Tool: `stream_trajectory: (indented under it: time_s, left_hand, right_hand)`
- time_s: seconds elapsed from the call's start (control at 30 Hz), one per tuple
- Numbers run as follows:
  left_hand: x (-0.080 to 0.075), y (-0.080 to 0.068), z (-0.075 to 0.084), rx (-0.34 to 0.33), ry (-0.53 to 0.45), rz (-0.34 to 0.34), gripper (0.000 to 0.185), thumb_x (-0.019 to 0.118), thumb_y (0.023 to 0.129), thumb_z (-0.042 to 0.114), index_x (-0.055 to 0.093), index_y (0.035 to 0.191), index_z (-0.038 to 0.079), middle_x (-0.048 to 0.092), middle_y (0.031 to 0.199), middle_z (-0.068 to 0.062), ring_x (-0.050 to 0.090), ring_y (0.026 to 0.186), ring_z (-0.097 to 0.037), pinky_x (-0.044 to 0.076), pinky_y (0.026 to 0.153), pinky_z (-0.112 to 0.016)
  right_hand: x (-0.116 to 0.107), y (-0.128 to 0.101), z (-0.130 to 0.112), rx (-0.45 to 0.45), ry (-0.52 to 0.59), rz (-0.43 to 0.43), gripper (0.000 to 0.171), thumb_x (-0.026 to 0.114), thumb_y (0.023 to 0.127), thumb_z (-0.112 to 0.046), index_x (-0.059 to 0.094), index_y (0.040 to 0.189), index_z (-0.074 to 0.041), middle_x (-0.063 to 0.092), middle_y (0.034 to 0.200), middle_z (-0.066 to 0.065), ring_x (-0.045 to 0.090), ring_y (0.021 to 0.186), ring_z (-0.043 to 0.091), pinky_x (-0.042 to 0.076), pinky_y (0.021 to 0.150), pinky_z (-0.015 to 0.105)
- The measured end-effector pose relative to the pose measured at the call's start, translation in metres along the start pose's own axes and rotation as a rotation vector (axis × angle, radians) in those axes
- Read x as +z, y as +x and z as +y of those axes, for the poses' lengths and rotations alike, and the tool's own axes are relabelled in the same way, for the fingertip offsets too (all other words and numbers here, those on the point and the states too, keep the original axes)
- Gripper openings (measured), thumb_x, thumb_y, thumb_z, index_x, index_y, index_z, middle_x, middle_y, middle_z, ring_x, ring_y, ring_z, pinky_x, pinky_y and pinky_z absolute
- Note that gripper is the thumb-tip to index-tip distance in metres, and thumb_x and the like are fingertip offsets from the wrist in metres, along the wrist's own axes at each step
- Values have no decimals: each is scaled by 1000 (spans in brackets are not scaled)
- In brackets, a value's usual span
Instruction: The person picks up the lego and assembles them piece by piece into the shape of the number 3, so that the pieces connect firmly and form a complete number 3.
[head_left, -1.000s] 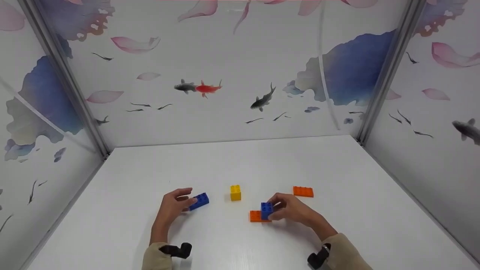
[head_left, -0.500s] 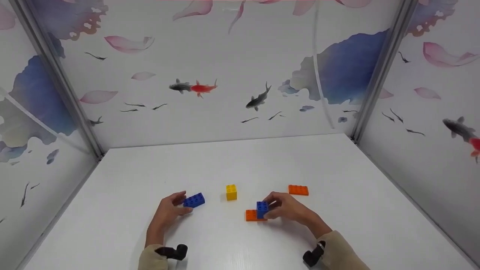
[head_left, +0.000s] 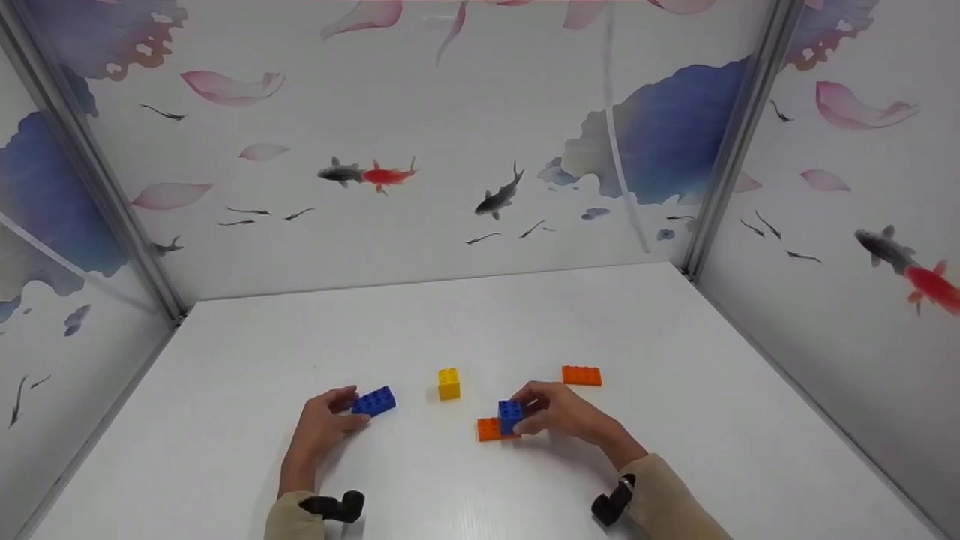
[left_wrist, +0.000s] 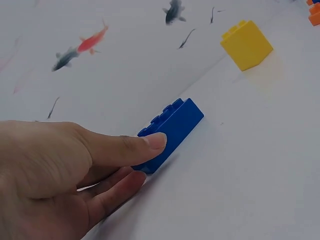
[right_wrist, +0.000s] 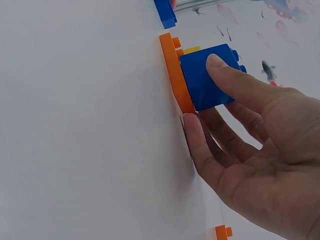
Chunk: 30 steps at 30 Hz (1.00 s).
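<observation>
blue square brick (head_left: 511,415) studded, seated on flat orange plate (head_left: 487,430)

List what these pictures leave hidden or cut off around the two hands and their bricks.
- Right wrist view: right hand covers the far side of the blue square brick; yellow brick is mostly behind it.
- Left wrist view: left hand hides the blue long brick's near end.
- Head view: studs too small to count.

Open table (head_left: 465,315) behind the blocks; yellow cube (head_left: 448,383) (upright) stands between both hands
</observation>
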<state>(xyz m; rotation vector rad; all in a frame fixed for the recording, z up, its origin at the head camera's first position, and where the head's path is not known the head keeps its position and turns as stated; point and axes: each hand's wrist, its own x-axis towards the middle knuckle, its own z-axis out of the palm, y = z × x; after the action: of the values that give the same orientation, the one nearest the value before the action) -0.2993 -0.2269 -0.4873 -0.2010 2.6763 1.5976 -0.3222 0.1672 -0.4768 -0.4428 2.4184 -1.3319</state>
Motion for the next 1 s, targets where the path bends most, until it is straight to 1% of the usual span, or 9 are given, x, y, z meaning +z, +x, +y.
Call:
stream_trajectory:
  time_s: [0.2, 0.27, 0.37, 0.47, 0.53, 0.6, 0.8, 0.9, 1.0]
  left_hand:
    - [1, 0, 1, -9, -18, 9, 55, 71, 91, 9, 54, 143, 4, 54, 145, -24, 47, 138, -42, 32, 119, -56]
    - [1, 0, 1, -10, -20, 10, 54, 71, 92, 10, 54, 143, 4, 54, 145, -24, 47, 138, -42, 32, 119, -56]
    - [0, -1, 1, -10, -40, 7, 54, 70, 93, 12, 53, 143, 5, 53, 145, -24, 49, 136, -41, 41, 115, -53]
    - [-1, 0, 5, -2, -64, 7, 56, 71, 93, 13, 51, 144, 4, 52, 145, -25, 53, 132, -41, 52, 105, -44]
    - [-3, 0, 11, 7, -86, 6, 56, 71, 93, 13, 50, 145, 3, 51, 145, -26, 55, 130, -41, 56, 98, -40]
    - [-4, 0, 17, 22, -101, 7, 57, 70, 94, 14, 50, 145, 3, 51, 145, -27, 56, 129, -41, 58, 95, -37]
    - [-4, -5, 43, 72, -125, 28, 53, 69, 95, 14, 52, 145, 6, 54, 143, -24, 60, 127, -38, 59, 95, -35]
    - [0, -8, 56, 102, -132, 25, 52, 69, 95, 15, 53, 144, 7, 55, 143, -23, 62, 124, -37, 59, 94, -34]
    - [6, -12, 67, 126, -150, 21, 50, 69, 95, 16, 56, 142, 8, 56, 141, -22, 65, 120, -35, 60, 92, -34]
  right_hand:
    - [-2, 1, 1, 9, -3, 4, 36, 82, 83, -28, 69, 116, -23, 66, 124, 5, 61, 109, 22, 56, 99, 42]
    - [-1, 1, 1, 15, -3, 4, 35, 82, 84, -28, 68, 116, -24, 66, 124, 5, 61, 109, 22, 56, 100, 42]
    - [0, 0, 1, 11, 4, 3, 35, 81, 84, -27, 68, 116, -23, 66, 124, 5, 61, 110, 22, 56, 100, 43]
    - [0, 0, 0, 4, 11, 4, 35, 81, 84, -25, 68, 117, -21, 66, 123, 6, 62, 109, 22, 56, 100, 42]
    - [1, -1, -1, -4, 11, 3, 35, 81, 85, -25, 68, 117, -20, 67, 123, 7, 62, 109, 22, 56, 100, 42]
    - [1, -1, -2, -8, 12, 6, 35, 81, 85, -24, 68, 118, -19, 67, 122, 7, 62, 109, 22, 56, 99, 43]
    - [0, -2, -2, 0, 7, 15, 38, 82, 84, -25, 68, 119, -19, 67, 121, 5, 61, 109, 22, 56, 100, 42]
    - [1, -2, -1, 6, 0, 15, 38, 82, 84, -26, 68, 119, -20, 67, 122, 5, 61, 110, 22, 55, 100, 43]
    - [2, -1, 0, 15, 0, 13, 37, 82, 84, -27, 68, 118, -22, 66, 123, 5, 61, 111, 22, 55, 101, 43]
